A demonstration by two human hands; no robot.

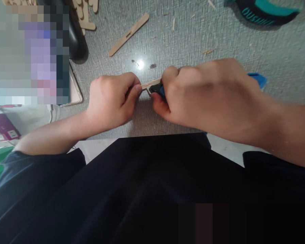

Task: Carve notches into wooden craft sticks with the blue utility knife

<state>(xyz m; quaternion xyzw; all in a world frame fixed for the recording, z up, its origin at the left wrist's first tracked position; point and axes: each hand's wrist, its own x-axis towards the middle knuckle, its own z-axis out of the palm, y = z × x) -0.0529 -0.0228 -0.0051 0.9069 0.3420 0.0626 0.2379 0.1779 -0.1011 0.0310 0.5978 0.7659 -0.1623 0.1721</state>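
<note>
My left hand [112, 100] is closed in a fist around one end of a thin wooden craft stick [150, 83], which pokes out past my thumb toward the right. My right hand [205, 91] is closed on a blue and black utility knife [158, 89]. The knife's front end rests against the stick, just right of my left thumb. The blue rear end of the knife [258, 79] sticks out behind my right hand. Both hands hover close over the grey textured tabletop [218, 44], near its front edge.
A loose wooden stick [128, 34] lies further back on the table. More stick pieces [87, 15] are piled at the back left beside a dark rounded object [77, 40]. A teal and black tool [264, 12] lies at the back right. Small wood shavings are scattered about.
</note>
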